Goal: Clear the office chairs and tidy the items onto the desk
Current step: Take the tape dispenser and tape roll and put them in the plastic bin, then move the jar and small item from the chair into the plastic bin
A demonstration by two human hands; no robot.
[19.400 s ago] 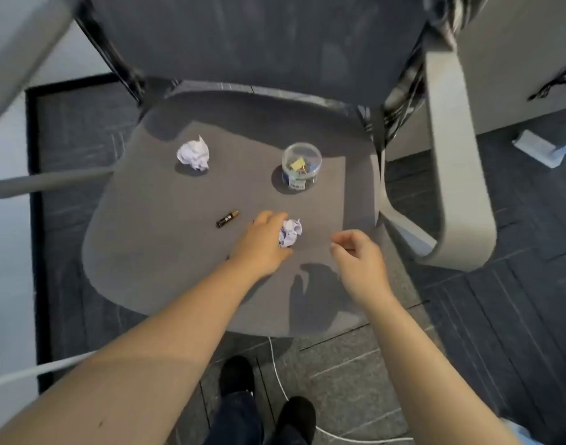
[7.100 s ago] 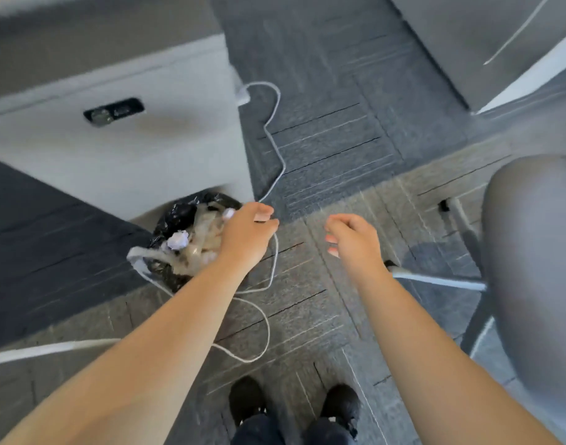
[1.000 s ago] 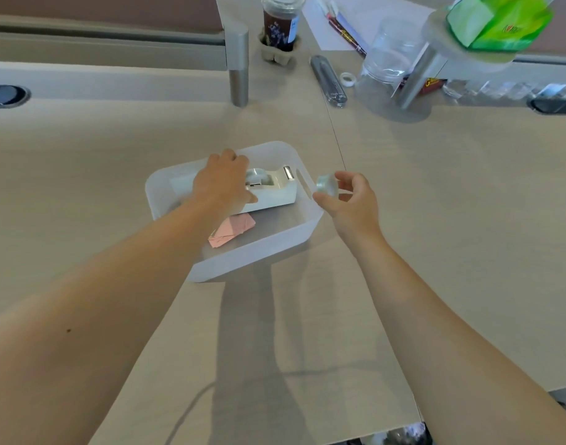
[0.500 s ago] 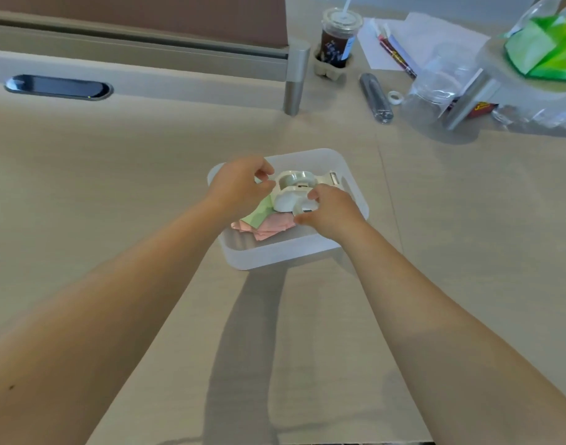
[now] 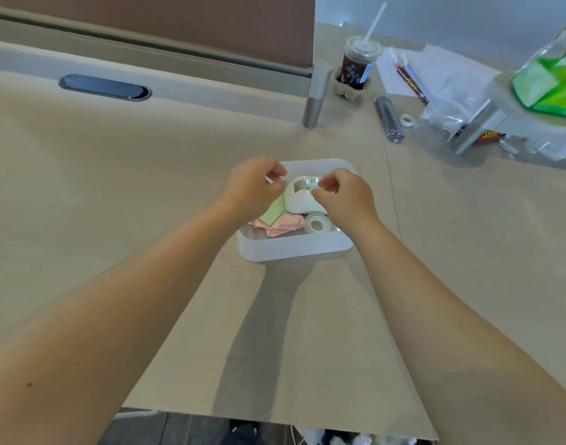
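Note:
A translucent white tray point(image 5: 294, 248) sits on the light wood desk point(image 5: 114, 187). Inside it are a white tape dispenser point(image 5: 302, 195), a loose tape roll point(image 5: 317, 224) lying flat at the near right, and pink sticky notes point(image 5: 281, 224) under a green one point(image 5: 273, 210). My left hand point(image 5: 251, 187) hovers over the tray's left side with fingers loosely curled and nothing in them. My right hand point(image 5: 344, 197) hangs over the right side, fingertips just above the dispenser, holding nothing. The dispenser's far end is hidden by my right hand.
At the back right stand an iced drink cup with a straw point(image 5: 358, 64), a dark tube point(image 5: 389, 118), a small tape ring point(image 5: 407, 119), papers with pens point(image 5: 413, 75) and a green bag point(image 5: 551, 85). A partition post point(image 5: 315, 101) and a cable port point(image 5: 105, 88) are behind the tray.
My right hand carried the tape roll over the tray and let it go; the roll now lies in the tray. My left hand has lifted off the dispenser.

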